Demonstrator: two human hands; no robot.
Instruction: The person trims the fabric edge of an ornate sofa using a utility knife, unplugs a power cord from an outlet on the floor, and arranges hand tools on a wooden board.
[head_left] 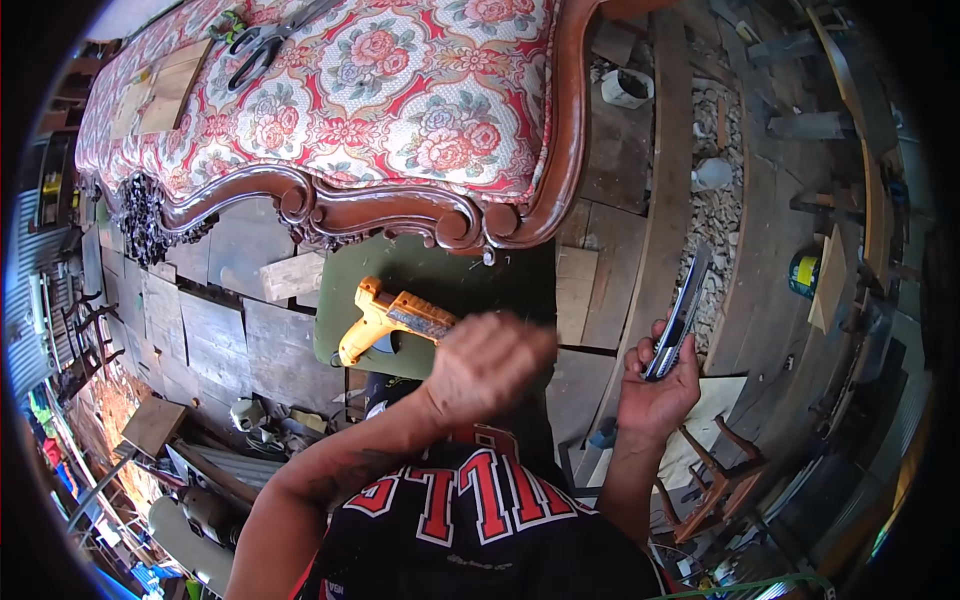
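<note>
My right grip (657,390) is clamped on the utility knife (678,318), palm turned up, with the thumb on one side of the body and the fingers curled round the other. The knife slants up and away from my wrist, out over the floor to the right of the green top (450,262). My left grip (490,362) is curled inward and blurred, just beside the yellow gun-shaped tool (385,318); I cannot tell whether it is closed on anything. To handle the knife well, I would hold its body firmly, point the narrow end away from my other wrist, and look at how much blade shows (I can't make that out from here) before bringing it near cloth. A light hold low on the body would probably let it twist.

The yellow tool lies on the green top, in front of my shirt. Beyond it, the floral upholstery (350,95) sits within a carved, glossy wooden frame (395,205). Scissors (256,55) and a thin piece of wood (178,88) lie on the fabric, so a careless pull could snag or scratch something.

The floor (625,250) is rough planks and boards, with stones (716,130) showing in a long gap. A white pot (628,88) stands near that gap, and corrugated metal (25,300) lines the left side.
</note>
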